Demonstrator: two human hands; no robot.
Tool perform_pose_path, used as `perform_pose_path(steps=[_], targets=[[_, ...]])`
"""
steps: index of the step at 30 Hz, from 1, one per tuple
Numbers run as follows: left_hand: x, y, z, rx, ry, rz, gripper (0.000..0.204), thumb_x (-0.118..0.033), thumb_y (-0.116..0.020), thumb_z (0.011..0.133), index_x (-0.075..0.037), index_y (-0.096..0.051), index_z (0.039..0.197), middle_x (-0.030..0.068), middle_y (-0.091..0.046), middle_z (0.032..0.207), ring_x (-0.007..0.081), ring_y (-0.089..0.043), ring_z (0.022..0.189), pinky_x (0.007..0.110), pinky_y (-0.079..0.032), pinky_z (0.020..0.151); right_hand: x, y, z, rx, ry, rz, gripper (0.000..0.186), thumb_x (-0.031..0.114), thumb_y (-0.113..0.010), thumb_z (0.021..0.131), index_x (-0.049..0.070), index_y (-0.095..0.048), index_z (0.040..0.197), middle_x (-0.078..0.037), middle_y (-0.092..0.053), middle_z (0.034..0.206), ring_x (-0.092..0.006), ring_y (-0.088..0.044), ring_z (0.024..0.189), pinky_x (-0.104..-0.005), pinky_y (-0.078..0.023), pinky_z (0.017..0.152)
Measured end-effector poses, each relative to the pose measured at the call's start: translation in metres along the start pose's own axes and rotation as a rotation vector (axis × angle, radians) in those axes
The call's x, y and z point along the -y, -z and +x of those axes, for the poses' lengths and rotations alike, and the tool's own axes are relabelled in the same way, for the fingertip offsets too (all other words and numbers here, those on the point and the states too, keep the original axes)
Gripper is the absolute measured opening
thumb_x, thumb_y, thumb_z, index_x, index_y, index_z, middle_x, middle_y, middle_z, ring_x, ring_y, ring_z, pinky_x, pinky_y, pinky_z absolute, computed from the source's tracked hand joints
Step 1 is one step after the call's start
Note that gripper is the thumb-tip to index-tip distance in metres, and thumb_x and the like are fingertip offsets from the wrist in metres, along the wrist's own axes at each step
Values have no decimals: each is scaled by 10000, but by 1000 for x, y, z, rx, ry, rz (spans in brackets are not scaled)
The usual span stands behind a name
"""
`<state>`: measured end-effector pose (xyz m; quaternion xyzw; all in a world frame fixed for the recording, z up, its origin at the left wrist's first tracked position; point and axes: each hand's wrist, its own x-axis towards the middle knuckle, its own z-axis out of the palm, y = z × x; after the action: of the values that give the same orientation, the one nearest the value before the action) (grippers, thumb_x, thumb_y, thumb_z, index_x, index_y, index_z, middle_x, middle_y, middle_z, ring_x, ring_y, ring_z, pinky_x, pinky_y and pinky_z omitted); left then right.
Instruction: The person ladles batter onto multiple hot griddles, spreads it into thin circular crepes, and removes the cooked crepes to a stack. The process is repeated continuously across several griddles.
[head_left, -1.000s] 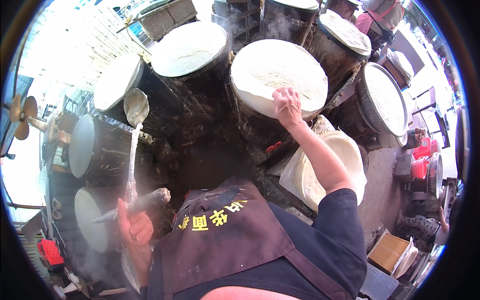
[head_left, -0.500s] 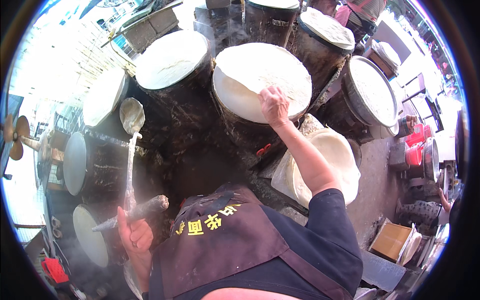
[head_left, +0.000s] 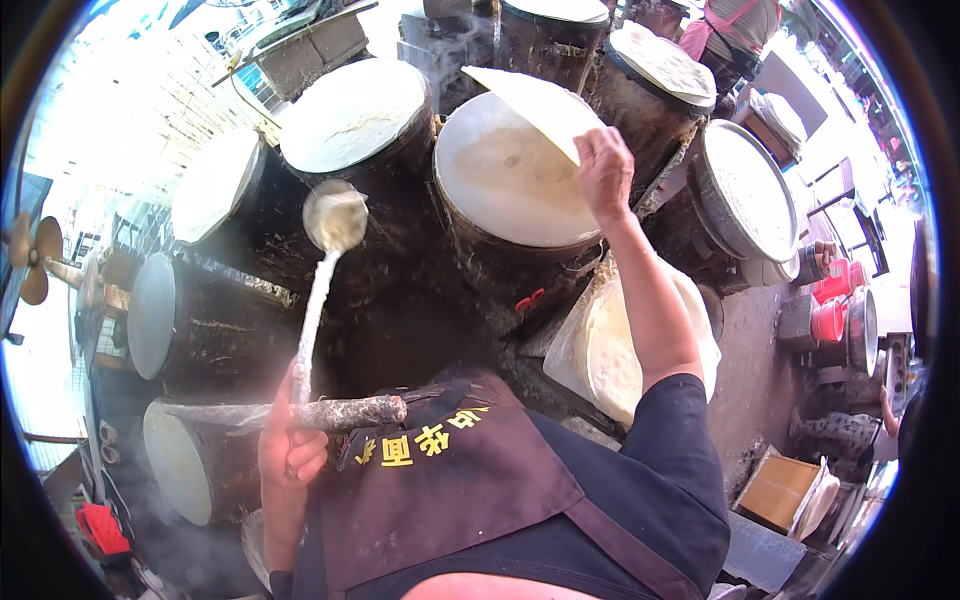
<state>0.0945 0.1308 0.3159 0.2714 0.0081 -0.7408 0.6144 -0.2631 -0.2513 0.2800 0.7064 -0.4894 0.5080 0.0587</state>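
With fingers pinched, my right hand (head_left: 608, 178) grips the edge of a thin white pancake (head_left: 540, 105). The sheet is lifted off the near part of a round griddle (head_left: 500, 185), and the bared surface is pale with a brownish patch. My closed left hand (head_left: 290, 448) holds a batter-coated ladle (head_left: 318, 305); its bowl, up ahead, has pale batter in it. A crusted-handled tool (head_left: 365, 411) with a flat, blurred blade lies across the same hand. Below my right forearm, a stack of pancakes (head_left: 610, 350) rests on pale cloth or sheeting.
Several more drum-shaped stoves surround me, among them one with a white-covered top (head_left: 355, 115) and one with a raised rim (head_left: 750, 190). A fan (head_left: 35, 258) is at the far left. Red containers (head_left: 828, 318) and a cardboard box (head_left: 780, 488) stand right. Another person (head_left: 735, 35) is at the back.
My right hand has moved right and up, peeling the pancake back and baring much of the griddle. My left hand has shifted right with the ladle and the tool, whose handle now points right.
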Motion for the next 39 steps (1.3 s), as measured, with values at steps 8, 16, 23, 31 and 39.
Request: perform_pose_path(steps=[8, 16, 23, 31, 39], targets=[[-11, 7, -5, 6, 28, -133, 480, -437, -309, 1032, -320, -230, 1491, 31, -444, 663, 55, -306, 372, 210, -304, 275, -52, 109, 43, -510, -616, 338, 121, 68, -635, 885, 27, -611, 774, -11, -588, 741, -119, -567, 671, -269, -516, 600], [-36, 12, -5, 114, 66, -67, 514, -435, -317, 1031, -245, -235, 1501, -29, -292, 538, 54, -275, 360, 205, -297, 261, -114, 270, -178, -1074, -926, 813, 75, 40, -561, 931, 15, -579, 863, -74, -588, 768, -193, -581, 665, -320, -507, 572], [-58, 28, -1, 218, 236, 50, 531, -490, -264, 1022, -190, -268, 1461, -53, -246, 507, 37, -155, 331, 210, -157, 260, -174, 263, -446, -1280, -1315, 501, 80, -8, -611, 835, -7, -589, 912, -98, -610, 940, -229, -606, 803, -365, -536, 689], [-52, 13, 19, 374, 421, 96, 688, -569, -248, 996, -67, -283, 1465, -59, -218, 439, 46, -104, 303, 228, -102, 261, -137, 263, -441, -745, -1474, 33, 360, -115, -605, 786, -7, -572, 1128, -100, -653, 984, -192, -649, 797, -329, -552, 622], [-38, 32, -6, 336, 297, 58, 683, -584, -253, 990, -99, -294, 1469, -56, -184, 443, 56, -101, 304, 238, -106, 268, -120, 268, -376, -93, -1194, -959, 486, 164, -720, 750, 35, -570, 1193, -172, -647, 1047, -290, -648, 897, -367, -540, 797]])
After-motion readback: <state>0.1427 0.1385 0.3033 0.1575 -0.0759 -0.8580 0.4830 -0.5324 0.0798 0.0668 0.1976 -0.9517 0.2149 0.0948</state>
